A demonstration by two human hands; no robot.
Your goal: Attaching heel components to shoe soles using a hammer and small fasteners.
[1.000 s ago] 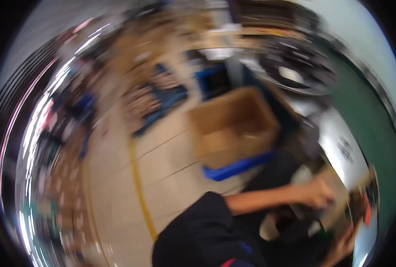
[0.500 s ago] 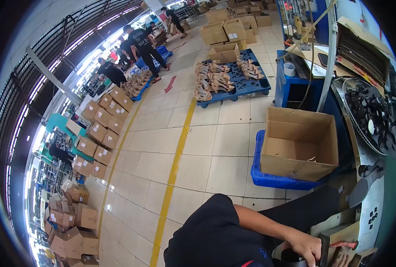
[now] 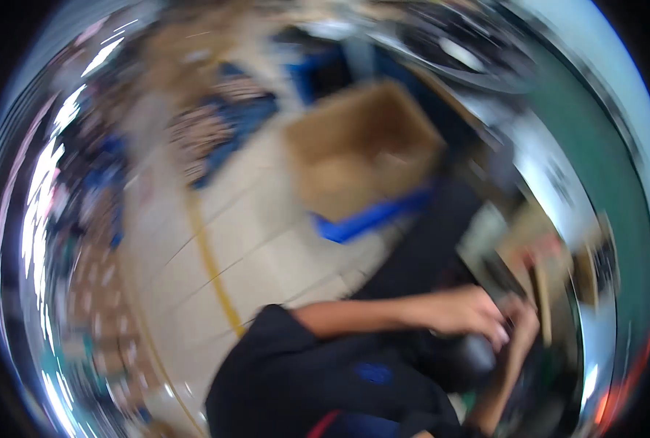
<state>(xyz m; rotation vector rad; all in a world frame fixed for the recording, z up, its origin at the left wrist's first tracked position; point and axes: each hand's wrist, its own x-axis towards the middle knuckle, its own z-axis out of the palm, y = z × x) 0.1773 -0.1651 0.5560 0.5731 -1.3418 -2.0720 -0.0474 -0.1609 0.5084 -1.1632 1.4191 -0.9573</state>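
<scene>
The view is smeared by motion. My left hand [image 3: 471, 314] reaches in from the left with its fingers curled. Close against it is my right hand [image 3: 522, 325], its forearm rising from the lower edge and its fingers bent inward. Whatever lies between the fingers is too blurred to name. Just below my left hand shows a dark grey rounded thing [image 3: 475, 359], its kind unclear. Beyond the hands stands a wooden piece [image 3: 543, 303] on the bench, near a blurred red-handled thing [image 3: 543, 250].
An open cardboard box [image 3: 325, 179] sits on a blue crate [image 3: 339, 230] ahead. Farther off is a blue pallet [image 3: 248, 120] with tan shoes [image 3: 201, 135]. A metal worktop [image 3: 551, 157] runs along the right, with a basket of dark pieces [image 3: 464, 51] at its far end.
The view has swung right and down, so the box and pallet now lie farther left. My right hand has come into view beside my left hand.
</scene>
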